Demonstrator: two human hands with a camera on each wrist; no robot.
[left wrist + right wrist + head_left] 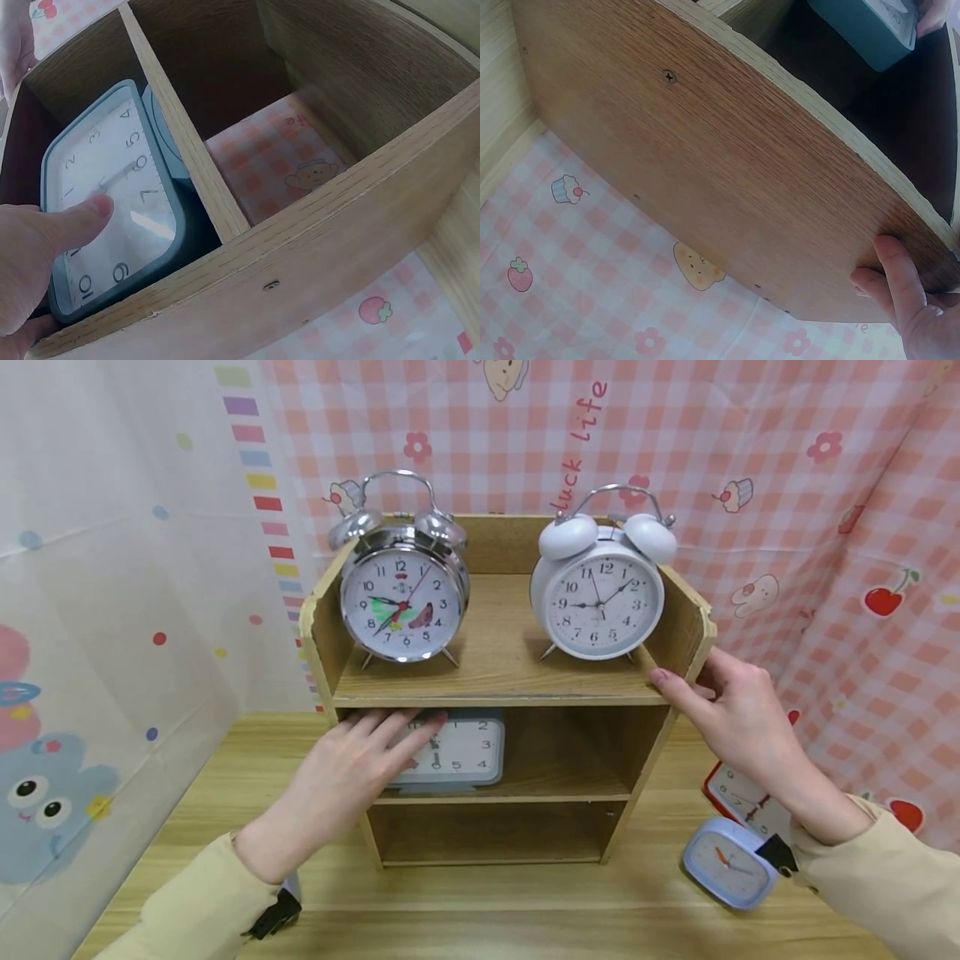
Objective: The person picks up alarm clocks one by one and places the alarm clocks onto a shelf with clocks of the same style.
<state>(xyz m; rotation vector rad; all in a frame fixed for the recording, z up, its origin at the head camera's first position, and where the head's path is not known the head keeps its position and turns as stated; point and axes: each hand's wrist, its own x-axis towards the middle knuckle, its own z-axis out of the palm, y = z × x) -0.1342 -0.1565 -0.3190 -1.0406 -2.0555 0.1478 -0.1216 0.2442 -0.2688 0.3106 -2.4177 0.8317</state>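
Observation:
On the middle level of a small wooden shelf unit (504,700) stands a rectangular blue-grey clock (468,747) with a white face. My left hand (348,764) grips this clock at its left end. In the left wrist view the thumb (82,221) lies across the clock's face (116,187), and the other fingers are mostly hidden at its edge. My right hand (746,714) holds the unit's right side, its thumb at the front edge of the top board. The right wrist view shows fingers (901,274) against the outer side panel (727,172).
On the top board stand a silver twin-bell alarm clock (405,602) and a white one (600,606). A lavender clock (729,864) and a red-framed clock (738,797) lie on the wooden table (525,914) at right, near my forearm. Checked cloth (465,452) hangs behind.

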